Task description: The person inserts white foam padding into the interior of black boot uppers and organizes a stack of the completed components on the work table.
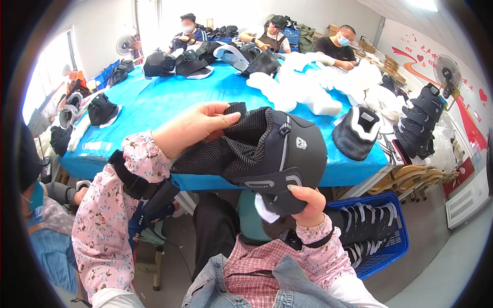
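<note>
A black shoe upper (303,138) with a grey-black mesh lining is held up in front of me, over the near edge of the table. A small light badge sits on its smooth outer side, and a white flap hangs below. My left hand (192,126) pinches the mesh-lined edge at its upper left, thumb on top. My right hand (308,205) grips its lower right end, with the thumb pressed on the outside and the other fingers hidden behind. The collar opening faces up between my hands.
A blue-covered table (154,102) carries black uppers (159,62) and white soft pieces (303,82). Another upper (357,133) lies at the right, near a tall stack (421,123). A blue basket (403,226) of uppers stands low right. Several people sit across and at left.
</note>
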A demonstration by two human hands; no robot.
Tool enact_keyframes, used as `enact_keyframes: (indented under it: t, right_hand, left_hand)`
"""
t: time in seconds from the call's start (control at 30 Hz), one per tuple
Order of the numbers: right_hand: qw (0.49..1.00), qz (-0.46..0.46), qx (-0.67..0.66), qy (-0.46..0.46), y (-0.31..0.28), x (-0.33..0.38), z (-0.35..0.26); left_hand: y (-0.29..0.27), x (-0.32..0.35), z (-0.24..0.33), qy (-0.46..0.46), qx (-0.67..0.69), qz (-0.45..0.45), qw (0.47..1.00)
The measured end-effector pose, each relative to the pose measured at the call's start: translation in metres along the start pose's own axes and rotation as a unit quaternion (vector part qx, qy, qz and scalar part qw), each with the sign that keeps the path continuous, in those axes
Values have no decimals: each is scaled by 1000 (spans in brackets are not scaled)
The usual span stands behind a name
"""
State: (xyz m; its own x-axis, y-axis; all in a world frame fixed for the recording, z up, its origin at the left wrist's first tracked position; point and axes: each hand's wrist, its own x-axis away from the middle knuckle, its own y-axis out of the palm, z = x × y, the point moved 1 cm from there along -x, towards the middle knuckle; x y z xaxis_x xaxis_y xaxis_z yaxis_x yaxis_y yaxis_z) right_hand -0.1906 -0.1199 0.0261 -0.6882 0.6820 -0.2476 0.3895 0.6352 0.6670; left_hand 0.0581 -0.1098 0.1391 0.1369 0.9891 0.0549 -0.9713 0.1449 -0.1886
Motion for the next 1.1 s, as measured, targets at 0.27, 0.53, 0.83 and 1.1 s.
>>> enact_keyframes:
  t: [0.27,0.53,0.83,1.1]
  right_hand:
    - [995,-58,2,82,8,14,27]
    - [995,-52,-28,79,-30,30,52]
    - [967,42,136,-211,-5,19,16]
    - [977,47,190,-88,13,12,35]
  left_hand:
    - [-31,-35,11,256,-186,268,910]
    - [-22,-60,10,335,-429,278,791]
    - [-81,-12,42,-141,-346,116,920]
    - [2,-14,31,-68,-236,5,969]
